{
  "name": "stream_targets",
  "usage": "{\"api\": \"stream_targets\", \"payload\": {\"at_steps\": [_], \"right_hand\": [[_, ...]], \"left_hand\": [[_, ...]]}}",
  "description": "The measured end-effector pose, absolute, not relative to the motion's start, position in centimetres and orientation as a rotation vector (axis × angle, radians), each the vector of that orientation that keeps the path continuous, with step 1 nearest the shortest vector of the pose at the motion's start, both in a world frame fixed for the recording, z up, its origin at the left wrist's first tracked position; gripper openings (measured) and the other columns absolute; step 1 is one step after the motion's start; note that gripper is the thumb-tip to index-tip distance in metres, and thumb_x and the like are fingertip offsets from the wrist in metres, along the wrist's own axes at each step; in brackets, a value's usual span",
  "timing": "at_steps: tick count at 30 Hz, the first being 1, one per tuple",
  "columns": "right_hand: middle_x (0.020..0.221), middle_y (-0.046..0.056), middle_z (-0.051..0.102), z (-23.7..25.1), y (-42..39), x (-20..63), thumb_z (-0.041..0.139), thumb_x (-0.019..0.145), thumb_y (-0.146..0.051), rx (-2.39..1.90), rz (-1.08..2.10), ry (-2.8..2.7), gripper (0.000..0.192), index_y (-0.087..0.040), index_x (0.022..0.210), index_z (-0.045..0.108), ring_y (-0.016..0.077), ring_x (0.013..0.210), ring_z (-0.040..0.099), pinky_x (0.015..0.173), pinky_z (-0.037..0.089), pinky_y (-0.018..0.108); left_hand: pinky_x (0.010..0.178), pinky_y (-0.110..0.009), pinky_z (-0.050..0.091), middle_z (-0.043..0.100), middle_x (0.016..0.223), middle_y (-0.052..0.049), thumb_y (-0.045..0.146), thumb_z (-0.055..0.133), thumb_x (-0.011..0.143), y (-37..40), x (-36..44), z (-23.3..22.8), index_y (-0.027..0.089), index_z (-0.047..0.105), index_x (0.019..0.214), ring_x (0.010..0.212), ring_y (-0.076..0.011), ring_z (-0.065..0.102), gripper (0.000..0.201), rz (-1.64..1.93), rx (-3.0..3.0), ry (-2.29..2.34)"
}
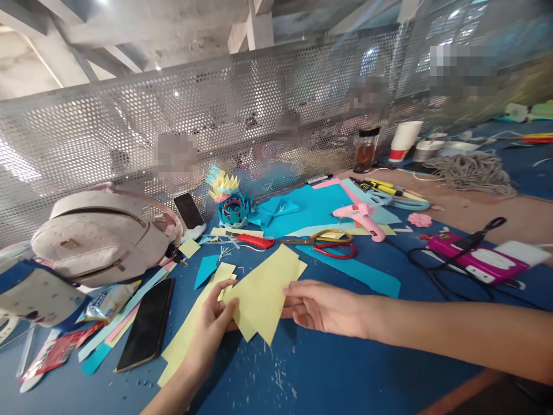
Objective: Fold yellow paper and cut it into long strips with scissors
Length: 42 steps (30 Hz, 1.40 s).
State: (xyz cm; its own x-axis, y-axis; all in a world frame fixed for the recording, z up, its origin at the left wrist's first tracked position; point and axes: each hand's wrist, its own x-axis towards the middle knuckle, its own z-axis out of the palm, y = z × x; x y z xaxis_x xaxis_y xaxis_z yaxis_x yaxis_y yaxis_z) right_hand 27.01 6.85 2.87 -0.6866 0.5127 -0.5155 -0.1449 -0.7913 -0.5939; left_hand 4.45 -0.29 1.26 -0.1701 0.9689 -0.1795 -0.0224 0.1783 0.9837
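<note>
1. Fingers of the left hand (208, 325) are clamped on the left side of a pale yellow paper piece (264, 291), thumb on its near face; those of the right hand (319, 305) meet its right edge, though whether they pinch it cannot be told.
2. Held tilted over the blue tabletop (367, 363), the paper piece has straight cuts, stepped edges and sharp corners.
3. Most room to move lies below the right forearm, where smooth blue surface runs to the front edge; fine clippings speckle it under the hands.
4. Leftward is tighter: a long yellow strip (185, 346) passes beside the left forearm, with a glossy black phone (147, 325) near it and a soft, pale backpack (101, 236) farther back.
5. Just beyond the paper piece lie a red-handled tool (257, 241) and scissors (332, 249) with yellow and red loops.
6. Farther back, a pink plastic glue gun (362, 219) rests near flat blue sheets (319, 203), beside spiky folded paperwork (235, 214).
7. Perforated metal screen (108, 127) bounds the rear.
</note>
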Motion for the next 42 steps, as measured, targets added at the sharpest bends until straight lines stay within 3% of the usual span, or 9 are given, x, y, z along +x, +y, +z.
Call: {"api": "stream_targets", "payload": {"at_steps": [6, 11, 15, 19, 23, 25, 30, 35, 42], "right_hand": [[0.108, 0.019, 0.072, 2.1, 6.2, 25.3, 0.052, 0.097, -0.024, -0.859, 2.788, -0.724, 0.025, -0.005, 0.101, 0.067, 0.0178, 0.098, 0.072, 0.067, 0.057, 0.015], [0.119, 0.020, 0.068, 2.7, 6.0, 26.0, 0.048, 0.098, -0.030, -0.750, 2.869, -1.007, 0.033, -0.006, 0.105, 0.069, 0.0187, 0.105, 0.070, 0.079, 0.058, 0.021], [0.113, 0.018, 0.071, 4.5, 6.6, 27.4, 0.060, 0.092, -0.041, -0.674, 2.846, -1.494, 0.036, -0.013, 0.114, 0.066, 0.0228, 0.099, 0.072, 0.074, 0.058, 0.028], [0.106, 0.012, 0.073, 6.3, 8.8, 29.0, 0.057, 0.092, -0.046, -0.785, 1.729, -2.319, 0.035, -0.019, 0.110, 0.070, 0.0253, 0.096, 0.069, 0.081, 0.055, 0.036], [0.150, 0.009, 0.045, 5.8, 12.1, 30.5, 0.074, 0.078, -0.047, -0.908, 0.799, -2.257, 0.064, -0.029, 0.136, 0.053, 0.0322, 0.136, 0.042, 0.110, 0.038, 0.046], [0.155, 0.011, 0.036, 4.7, 13.5, 30.9, 0.073, 0.078, -0.054, -0.970, 0.910, -2.221, 0.079, -0.028, 0.145, 0.040, 0.0319, 0.137, 0.041, 0.107, 0.041, 0.045], [0.139, 0.019, 0.054, 2.0, 15.2, 30.3, 0.063, 0.082, -0.062, -0.989, 1.391, -2.137, 0.075, -0.019, 0.139, 0.041, 0.0299, 0.122, 0.056, 0.094, 0.047, 0.042], [0.108, 0.013, 0.071, 1.0, 15.6, 29.7, 0.065, 0.081, -0.061, -0.895, 1.456, -2.184, 0.066, -0.016, 0.128, 0.051, 0.0260, 0.100, 0.063, 0.084, 0.046, 0.036], [0.114, 0.007, 0.069, 2.2, 14.1, 30.2, 0.073, 0.077, -0.056, -0.805, 1.496, -2.314, 0.062, -0.024, 0.127, 0.057, 0.0233, 0.102, 0.061, 0.074, 0.044, 0.028]], "left_hand": [[0.057, -0.026, 0.047, 0.060, 0.066, 0.001, 0.069, 0.055, 0.082, -0.8, 4.6, 1.8, 0.019, 0.062, 0.127, 0.057, -0.0170, 0.057, 0.068, 1.215, 0.978, 1.418], [0.044, -0.019, 0.024, 0.034, 0.050, 0.011, 0.041, 0.083, 0.064, 0.0, 3.9, 0.9, 0.018, 0.060, 0.134, 0.045, -0.0104, 0.035, 0.078, 1.072, 1.260, 1.592], [0.042, -0.020, 0.029, 0.044, 0.050, 0.009, 0.034, 0.083, 0.062, 0.2, 3.4, 0.3, 0.017, 0.067, 0.126, 0.046, -0.0112, 0.042, 0.068, 1.107, 1.264, 1.628], [0.046, -0.023, 0.043, 0.064, 0.061, 0.001, 0.038, 0.085, 0.062, 0.3, 3.1, 0.0, 0.015, 0.072, 0.111, 0.053, -0.0166, 0.058, 0.056, 1.135, 1.194, 1.577], [0.055, -0.026, 0.054, 0.076, 0.083, -0.007, 0.042, 0.082, 0.068, 0.2, 3.1, 0.0, 0.015, 0.071, 0.103, 0.069, -0.0236, 0.069, 0.046, 1.118, 1.190, 1.498], [0.059, -0.028, 0.056, 0.077, 0.090, -0.009, 0.044, 0.079, 0.070, 0.2, 3.2, 0.1, 0.015, 0.070, 0.102, 0.076, -0.0267, 0.071, 0.044, 1.110, 1.213, 1.498], [0.056, -0.021, 0.050, 0.074, 0.081, -0.007, 0.048, 0.071, 0.079, 0.2, 3.2, 0.6, 0.014, 0.074, 0.083, 0.071, -0.0216, 0.068, 0.035, 1.033, 1.448, 1.616], [0.050, -0.019, 0.042, 0.069, 0.065, -0.005, 0.047, 0.065, 0.084, -0.2, 3.3, 1.1, 0.013, 0.072, 0.068, 0.059, -0.0159, 0.061, 0.038, 0.945, 1.671, 1.581], [0.057, -0.021, 0.048, 0.074, 0.067, -0.007, 0.040, 0.071, 0.083, -1.7, 3.5, 0.8, 0.018, 0.078, 0.071, 0.060, -0.0174, 0.065, 0.027, 0.869, 1.861, 1.288]]}}
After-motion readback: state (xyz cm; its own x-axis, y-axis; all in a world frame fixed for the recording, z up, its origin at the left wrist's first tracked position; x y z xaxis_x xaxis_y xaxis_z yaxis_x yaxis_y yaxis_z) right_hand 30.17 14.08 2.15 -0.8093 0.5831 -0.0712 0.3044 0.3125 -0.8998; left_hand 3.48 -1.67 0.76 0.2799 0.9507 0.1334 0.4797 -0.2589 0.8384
